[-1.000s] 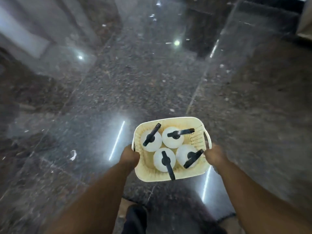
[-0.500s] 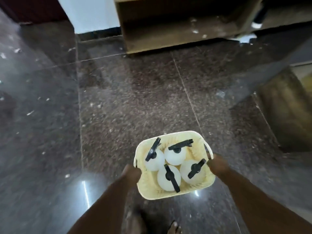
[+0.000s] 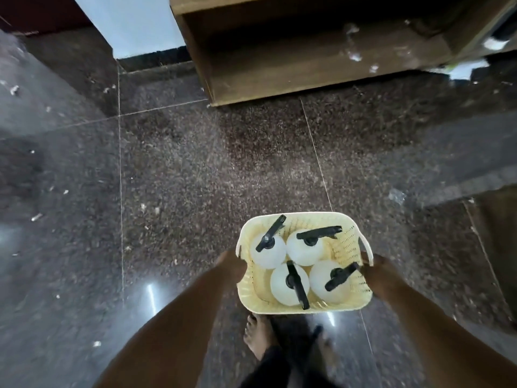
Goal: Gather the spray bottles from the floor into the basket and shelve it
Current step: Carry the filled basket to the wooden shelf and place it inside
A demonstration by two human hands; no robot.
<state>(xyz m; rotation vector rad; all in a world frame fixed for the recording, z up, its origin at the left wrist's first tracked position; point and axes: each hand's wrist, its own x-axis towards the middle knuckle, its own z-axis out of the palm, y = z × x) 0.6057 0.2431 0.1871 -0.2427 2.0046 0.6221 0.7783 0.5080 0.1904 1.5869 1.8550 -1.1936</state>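
Note:
A pale yellow perforated basket (image 3: 347,247) hangs above the dark floor, held level between both hands. My left hand (image 3: 230,267) grips its left side and my right hand (image 3: 379,274) grips the right side by the white handle. Inside stand several white spray bottles (image 3: 300,249) with black trigger heads, upright and packed together. A brown wooden shelf unit (image 3: 307,65) stands ahead at the top of the view, its lowest compartment open toward me and dusty.
The polished dark granite floor (image 3: 181,177) carries small white scraps. A white wall (image 3: 134,21) rises left of the shelf. Another brown wooden piece (image 3: 500,247) stands at the right edge. My bare feet (image 3: 258,337) are below the basket.
The view has swung from bare floor to the shelf unit, which now looms larger and closer. The basket stays in both hands with the bottles inside.

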